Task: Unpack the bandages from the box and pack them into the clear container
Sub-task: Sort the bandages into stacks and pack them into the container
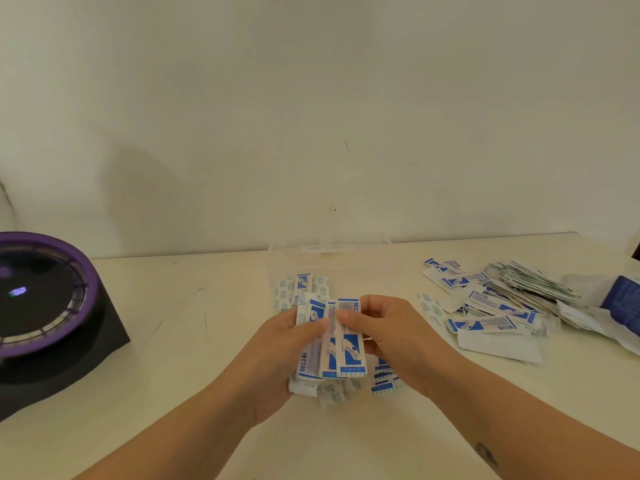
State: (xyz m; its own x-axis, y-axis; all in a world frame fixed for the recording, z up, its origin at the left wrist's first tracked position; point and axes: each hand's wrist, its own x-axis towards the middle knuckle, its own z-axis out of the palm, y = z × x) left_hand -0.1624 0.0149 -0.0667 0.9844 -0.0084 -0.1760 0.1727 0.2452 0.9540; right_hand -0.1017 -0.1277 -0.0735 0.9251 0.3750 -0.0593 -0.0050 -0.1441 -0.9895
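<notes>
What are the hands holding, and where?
A fanned stack of wrapped bandages. The left hand grips its left side, and the right hand pinches its right edge near the top.

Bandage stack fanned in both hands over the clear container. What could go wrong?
1. The held bandages are fanned and uneven between the left hand and right hand; some could slip out.
2. The clear container barely shows against the pale table, so strips may land outside its wall.
3. The loose pile lies close to the right forearm; a sweep might knock it.
</notes>
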